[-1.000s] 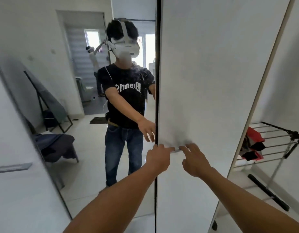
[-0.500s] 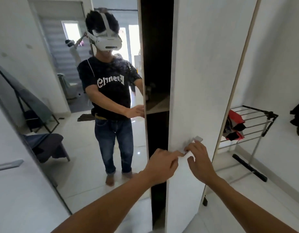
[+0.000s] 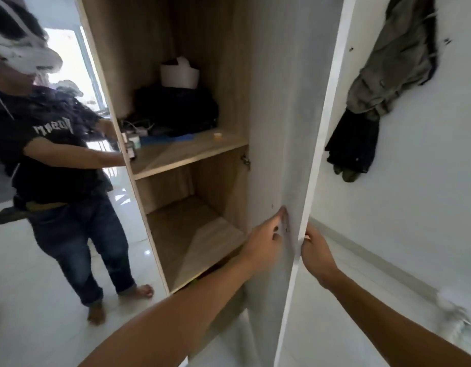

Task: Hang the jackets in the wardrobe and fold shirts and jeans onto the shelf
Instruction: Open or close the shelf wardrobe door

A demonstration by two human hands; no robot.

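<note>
Wardrobe door (image 3: 279,128) stands swung open, edge-on to my view, and I take it as the reference for all positions. My left hand (image 3: 266,243) is on the inner face of the door near its free edge, fingers bent against the panel; whether they actually hook anything I cannot tell. My right hand (image 3: 317,256) is on the outer side of the same edge, fingers curled round it in a grip.

Left of the door, the wardrobe (image 3: 117,75) interior is exposed. The upper shelf (image 3: 192,152) carries a dark bundle of clothing (image 3: 178,109) at the back, with a white object (image 3: 179,75) resting on top of it. Small items lie toward the shelf's left front, too blurred to identify, and a small pale round object (image 3: 218,135) sits near the right side. The lower shelf (image 3: 192,242) shows bare wood.

Further left of the door, a mirrored panel (image 3: 43,234) shows the reflection of a person in a black shirt and jeans.

Right of the door, a grey-green jacket (image 3: 393,54) hangs against the white wall (image 3: 427,168), with a darker garment (image 3: 353,144) hanging below it.
</note>
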